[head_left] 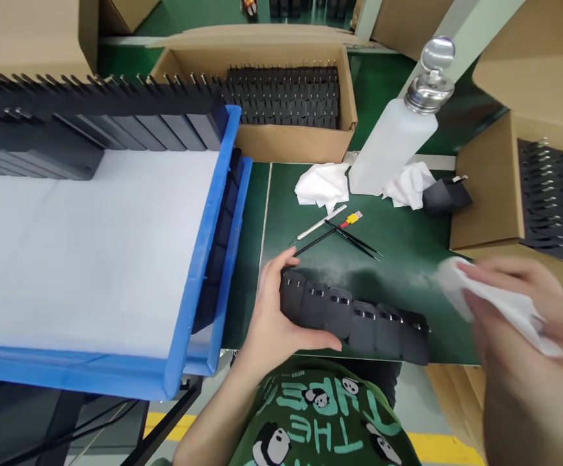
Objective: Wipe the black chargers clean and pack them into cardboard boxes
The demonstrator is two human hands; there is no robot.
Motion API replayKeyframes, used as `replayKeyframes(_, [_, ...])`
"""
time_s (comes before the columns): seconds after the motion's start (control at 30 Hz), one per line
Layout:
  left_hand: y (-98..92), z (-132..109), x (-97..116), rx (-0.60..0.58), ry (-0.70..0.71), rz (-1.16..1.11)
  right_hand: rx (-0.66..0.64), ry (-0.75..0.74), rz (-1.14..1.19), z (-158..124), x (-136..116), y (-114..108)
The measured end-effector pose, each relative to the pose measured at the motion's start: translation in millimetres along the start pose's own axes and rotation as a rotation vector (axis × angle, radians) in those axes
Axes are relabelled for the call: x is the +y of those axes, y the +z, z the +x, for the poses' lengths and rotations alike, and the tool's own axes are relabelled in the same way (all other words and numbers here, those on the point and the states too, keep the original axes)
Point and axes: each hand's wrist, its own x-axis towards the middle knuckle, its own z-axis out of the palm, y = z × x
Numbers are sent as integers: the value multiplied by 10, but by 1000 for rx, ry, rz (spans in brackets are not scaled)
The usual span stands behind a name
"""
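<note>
A row of several black power adapters [337, 314] stands side by side near the front edge of the green table, metal prongs showing on them. My left hand [276, 314] curves around the row's left end, thumb along the front and fingers at the side and back. Off to the right, my right hand [529, 310] is closed on a crumpled white cloth [505, 307], raised apart from the row and blurred by motion. Behind the row lie black tweezers [354, 239], a white pen-like tool [320, 223] and a dark cable with a yellow USB plug [354, 218].
At left a blue tray [204, 226] holds black adapters on white lining. Cardboard boxes of adapters stand at the back [296, 142] and right [485, 188]. A white pump bottle [393, 142], crumpled white cloths [323, 184] and a single adapter [446, 196] stand behind the tools.
</note>
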Motion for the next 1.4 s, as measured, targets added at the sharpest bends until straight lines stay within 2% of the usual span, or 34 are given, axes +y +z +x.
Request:
replayKeyframes(0.03, [-1, -64, 24, 97, 75, 55, -229, -102, 32, 227, -27, 41])
replayKeyframes(0.1, [16, -202, 76, 259, 291, 213, -674, -316, 154, 620, -68, 280])
replayKeyframes(0.17, [66, -306, 108, 266, 491, 361, -973, -492, 259, 865, -94, 655])
replayKeyframes(0.2, [100, -332, 111, 219, 546, 412, -1063, -546, 299, 925, -102, 850])
replayKeyframes(0.27, [172, -335, 91, 152, 565, 464, -1203, -605, 345, 946, -106, 1171])
replayKeyframes(0.37, [237, -274, 46, 178, 534, 480, -1345, -643, 342, 879, -85, 1354])
replayKeyframes(0.43, [236, -238, 40, 191, 536, 486, -1377, -654, 320, 864, -60, 1301])
replayKeyframes(0.57, [178, -205, 84, 137, 530, 517, -1400, -639, 320, 961, -2, 1079])
replayKeyframes(0.63, [154, -195, 104, 118, 523, 512, -1439, -633, 329, 1024, 6, 1037])
replayKeyframes(0.8, [146, -174, 106, 114, 522, 492, -1390, -608, 404, 1025, -53, 1242])
replayKeyframes(0.9, [164, -179, 102, 128, 509, 500, -1421, -632, 407, 967, -19, 1286])
replayKeyframes(1.1, [208, -198, 87, 160, 481, 467, -1496, -546, 336, 1070, 175, 855])
replayKeyframes(1.17, [224, -208, 68, 164, 481, 463, -1518, -504, 371, 1123, 184, 805])
replayKeyframes(1.23, [242, -222, 43, 173, 496, 460, -1461, -483, 451, 1127, 154, 881])
replayKeyframes(1.33, [268, -243, 13, 192, 515, 463, -1352, -516, 505, 1030, 71, 1139])
replayKeyframes(1.4, [279, -251, 6, 199, 512, 464, -1362, -561, 490, 944, 28, 1283])
